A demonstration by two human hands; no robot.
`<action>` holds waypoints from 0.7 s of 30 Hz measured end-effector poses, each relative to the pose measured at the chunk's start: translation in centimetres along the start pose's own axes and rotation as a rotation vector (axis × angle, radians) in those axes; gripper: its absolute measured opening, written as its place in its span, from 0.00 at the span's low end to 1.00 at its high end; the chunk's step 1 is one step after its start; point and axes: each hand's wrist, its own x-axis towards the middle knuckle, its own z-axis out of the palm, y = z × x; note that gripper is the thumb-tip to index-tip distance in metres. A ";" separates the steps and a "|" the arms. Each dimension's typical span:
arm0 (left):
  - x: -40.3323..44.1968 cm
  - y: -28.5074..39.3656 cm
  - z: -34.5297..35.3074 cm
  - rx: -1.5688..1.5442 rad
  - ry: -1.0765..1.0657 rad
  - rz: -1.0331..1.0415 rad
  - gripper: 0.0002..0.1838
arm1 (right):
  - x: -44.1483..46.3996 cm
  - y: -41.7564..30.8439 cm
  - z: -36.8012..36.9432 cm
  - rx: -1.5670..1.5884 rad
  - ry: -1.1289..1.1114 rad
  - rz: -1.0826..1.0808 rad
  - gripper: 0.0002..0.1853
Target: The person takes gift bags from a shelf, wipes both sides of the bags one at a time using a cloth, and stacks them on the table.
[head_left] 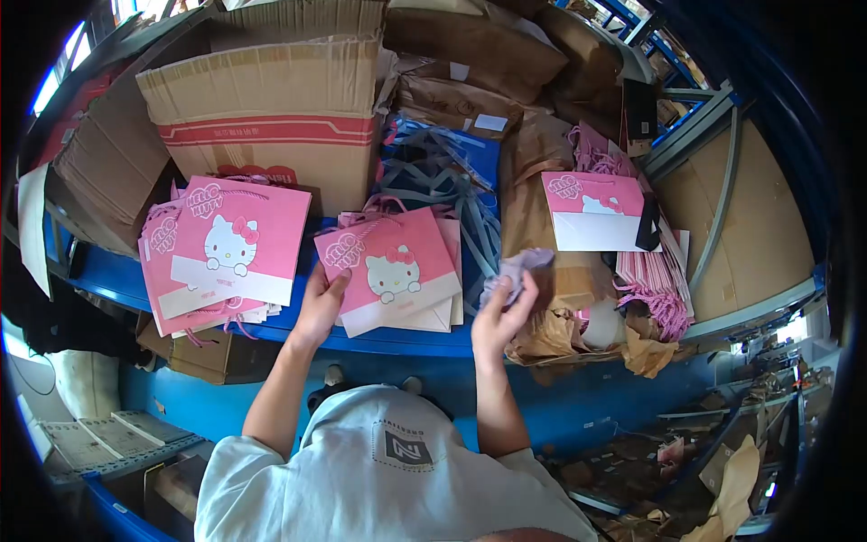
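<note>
My left hand [321, 307] grips the left edge of a pink-and-white Hello Kitty paper bag [393, 271], its thumb lying on the front. That bag rests at a tilt on a small pile of similar bags. To the right, my right hand [502, 323] is closed around a crumpled lilac-grey cloth [522, 271]; its exact kind is hard to make out. Left of my left hand lies another fanned stack of pink paper bags [230, 239] with rope handles.
A large open cardboard box [262, 104] stands behind the bags on the blue table [361, 341]. Grey straps [452, 181] lie tangled at the middle. At right, more pink bags [596, 212] rest on brown wrapping paper [533, 203], beside a metal shelf frame [718, 190].
</note>
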 end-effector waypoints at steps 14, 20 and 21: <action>0.6 -3.0 0.4 -0.197 -0.020 -0.017 0.22 | -6.1 -0.2 6.0 -0.332 -0.860 -0.559 0.25; 0.9 -3.5 -0.1 -0.249 -0.040 -0.059 0.22 | -1.7 3.0 6.1 -0.471 -0.752 -0.487 0.26; 0.9 -3.0 0.1 -0.230 -0.040 -0.082 0.23 | -1.1 3.9 6.2 -0.491 -0.718 -0.483 0.27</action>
